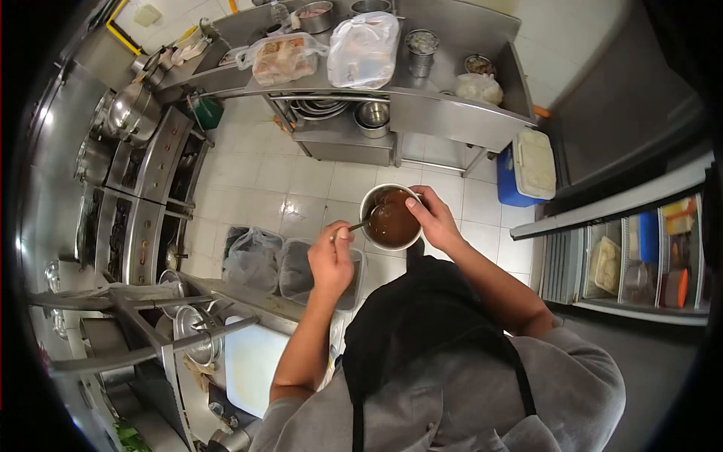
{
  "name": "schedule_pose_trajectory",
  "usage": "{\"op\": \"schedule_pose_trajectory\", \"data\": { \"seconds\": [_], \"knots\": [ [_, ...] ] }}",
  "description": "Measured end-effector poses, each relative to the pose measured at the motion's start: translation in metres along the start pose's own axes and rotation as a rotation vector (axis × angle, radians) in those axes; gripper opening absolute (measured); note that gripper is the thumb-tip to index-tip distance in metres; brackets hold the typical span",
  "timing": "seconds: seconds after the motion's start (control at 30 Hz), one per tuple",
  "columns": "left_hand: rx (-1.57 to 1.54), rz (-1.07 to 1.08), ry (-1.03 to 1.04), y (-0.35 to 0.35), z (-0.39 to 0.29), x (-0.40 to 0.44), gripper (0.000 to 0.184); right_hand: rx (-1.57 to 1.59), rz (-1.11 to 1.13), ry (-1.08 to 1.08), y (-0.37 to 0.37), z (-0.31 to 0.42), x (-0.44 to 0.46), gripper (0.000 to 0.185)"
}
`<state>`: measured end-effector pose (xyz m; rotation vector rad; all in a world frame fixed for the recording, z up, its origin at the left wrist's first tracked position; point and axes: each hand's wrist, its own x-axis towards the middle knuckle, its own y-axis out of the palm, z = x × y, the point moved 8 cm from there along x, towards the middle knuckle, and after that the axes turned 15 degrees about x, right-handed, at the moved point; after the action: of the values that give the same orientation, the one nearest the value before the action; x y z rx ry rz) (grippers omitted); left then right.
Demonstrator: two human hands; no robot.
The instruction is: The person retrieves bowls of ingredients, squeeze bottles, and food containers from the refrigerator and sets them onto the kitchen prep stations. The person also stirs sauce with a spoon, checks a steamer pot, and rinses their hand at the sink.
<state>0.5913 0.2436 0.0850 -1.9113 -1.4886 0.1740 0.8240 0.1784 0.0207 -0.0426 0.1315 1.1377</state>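
Over the pale tiled floor (248,162), just in front of the black cloth apron (422,316), a round bowl with a pale rim (369,196) is held up in the air, with a thick-looking brown mixture (399,226) inside it. The right hand (439,220) grips the bowl's side, thumb over the rim and the other fingers largely hidden beyond it. The left hand (331,260) is closed around the handle of a slim metal spoon (362,224), whose head sits in the mixture. Judging by this, the brown contents are already in the bowl and stirring appears to be under way. The mixture looks mostly even in colour, with a few small pale spots, so blending may be well along, though lumps or glare cannot be told apart. None is seen outside the bowl; how much stirring is left cannot be told.
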Motion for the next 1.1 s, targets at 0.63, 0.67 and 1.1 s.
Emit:
{"op": "schedule_pose_trajectory", "data": {
  "seconds": [0.63,0.67,1.1],
  "knots": [
    [-0.002,-0.441,-0.191,-0.065,0.066,0.216,0.024,0.179,0.560,0.052,0.154,0.007,0.332,0.052],
    [0.089,-0.429,-0.111,-0.067,0.060,0.226,0.022,0.137,0.570,0.063,0.161,0.010,0.342,0.048],
    [-0.226,-0.761,-0.719,-0.069,0.233,0.220,0.025,-0.137,0.792,-0.067,0.312,0.033,0.410,0.053]
  ]
}}
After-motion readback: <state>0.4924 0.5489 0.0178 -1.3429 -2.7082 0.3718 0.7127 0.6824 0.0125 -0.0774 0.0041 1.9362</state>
